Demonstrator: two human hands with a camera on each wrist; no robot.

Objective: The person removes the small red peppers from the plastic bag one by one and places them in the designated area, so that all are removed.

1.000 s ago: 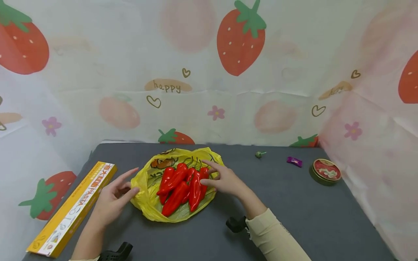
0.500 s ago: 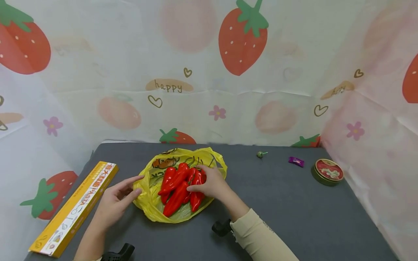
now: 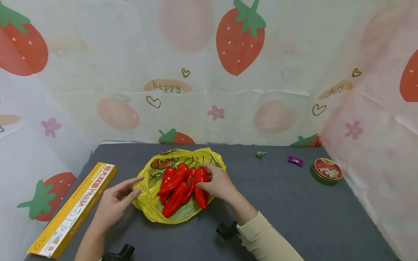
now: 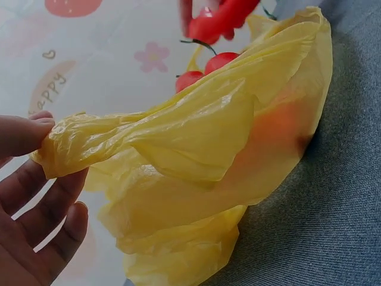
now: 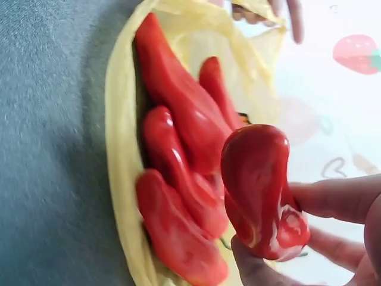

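Note:
A yellow plastic bag lies with its mouth spread wide and several red peppers inside. My left hand pinches the bag's left rim between thumb and fingers; the left wrist view shows the gathered plastic there. Over the right side of the bag, my right hand holds one red pepper between thumb and fingers. Seen from the right wrist, this pepper is raised above the others, its tip toward the camera. Part of its stem end is hidden by the fingers.
A long yellow-and-white pasta box lies left of the left arm. At the back right are a small green item with a stem, a purple wrapped candy and a round tin with a red lid. Patterned cloth hangs behind the grey table.
My right hand has moved left into the bag and gripped a red pepper, which has shifted slightly right from the pile. The left hand stays at the bag's rim.

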